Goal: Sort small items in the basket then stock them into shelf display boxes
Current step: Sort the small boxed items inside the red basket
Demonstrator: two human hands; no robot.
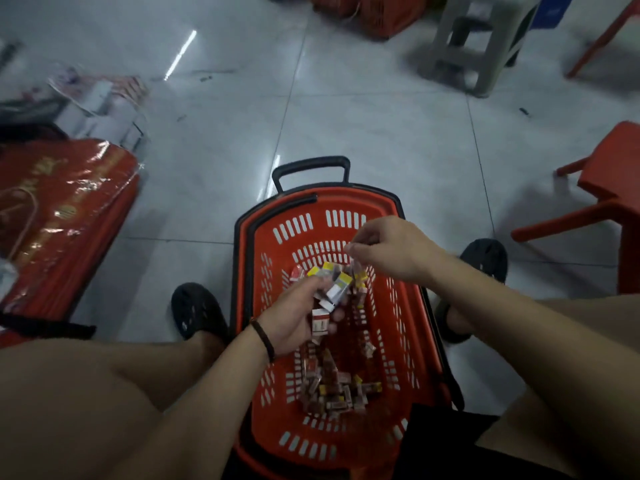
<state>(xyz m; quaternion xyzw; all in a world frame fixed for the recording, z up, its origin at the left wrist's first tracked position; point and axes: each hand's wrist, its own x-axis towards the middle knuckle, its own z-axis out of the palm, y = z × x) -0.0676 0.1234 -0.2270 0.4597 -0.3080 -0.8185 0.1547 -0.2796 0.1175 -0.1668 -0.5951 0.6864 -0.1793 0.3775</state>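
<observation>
A red plastic basket (398,327) with a black handle stands on the floor between my feet. A heap of small red, white and yellow boxes (332,389) lies at its bottom. My left hand (294,320) grips a bunch of small boxes (332,289) above the basket, some yellow and white, one red and white. My right hand (394,251) hovers over the basket's far half and pinches something small and pale between its fingertips; what it is I cannot make out.
A red glossy bag (59,216) and a pile of white packages (100,109) lie at the left on the tiled floor. A red chair (602,199) stands at the right, a grey plastic stool (485,43) further back, red baskets (374,12) at the top.
</observation>
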